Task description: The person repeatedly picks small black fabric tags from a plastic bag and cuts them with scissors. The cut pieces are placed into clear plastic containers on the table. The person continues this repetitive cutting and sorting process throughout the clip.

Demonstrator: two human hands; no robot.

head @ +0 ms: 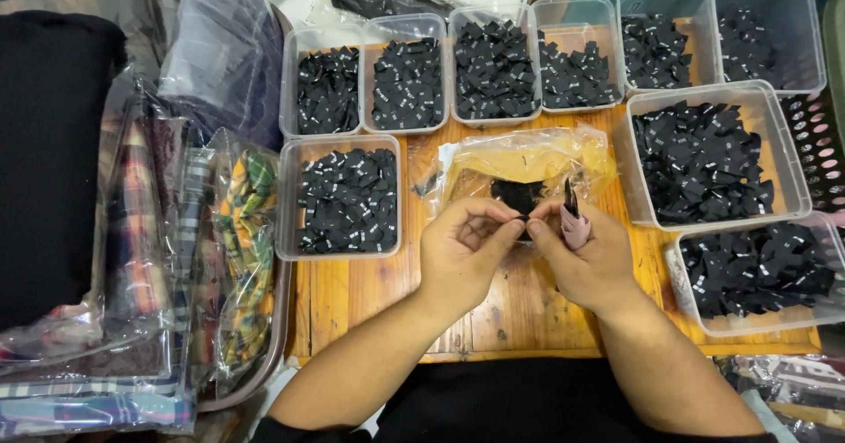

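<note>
Both hands, the left hand [464, 245] and the right hand [588, 254], meet pinched together on a small black fabric label [518, 195], light and limp, best nipped by its edge, above the wooden desk [519, 307], a crinkled plastic bag [528, 157] just behind, tubs of labels [345, 201] around.

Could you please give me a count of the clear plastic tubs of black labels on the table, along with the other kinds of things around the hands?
Clear tubs of black labels: 9
Clear plastic bag with black labels, behind the hands: 1
Small pink tool in the right hand: 1
Black label pinched between the left hand and the right hand: 1
Total: 12
</note>
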